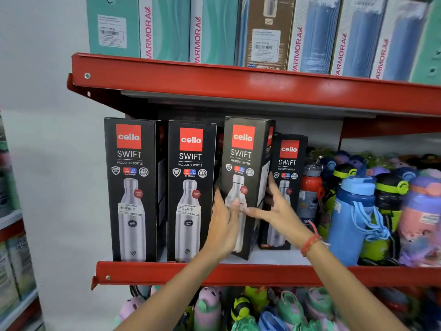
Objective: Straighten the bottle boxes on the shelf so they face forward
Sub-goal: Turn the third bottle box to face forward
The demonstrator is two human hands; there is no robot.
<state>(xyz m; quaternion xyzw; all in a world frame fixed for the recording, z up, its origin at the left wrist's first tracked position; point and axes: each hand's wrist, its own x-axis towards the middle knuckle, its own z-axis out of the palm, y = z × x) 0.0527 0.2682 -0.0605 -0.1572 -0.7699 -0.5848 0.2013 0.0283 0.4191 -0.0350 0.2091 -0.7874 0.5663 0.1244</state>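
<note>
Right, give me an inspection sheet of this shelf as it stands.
Surface: red shelf, white deck, front lip intact.
Job's things: four black Cello boxes. First box and second box upright, facing forward. Third box tilted and turned, pulled ahead of the row. Fourth box set further back, partly hidden.
Clutter: loose bottles crowd the shelf right of the boxes.
Grippers: left hand and right hand flank the third box, fingers spread on it.
Cables: nothing seen.
Surroundings: upper shelf carries teal and blue boxes; more bottles below; white wall at left.
</note>
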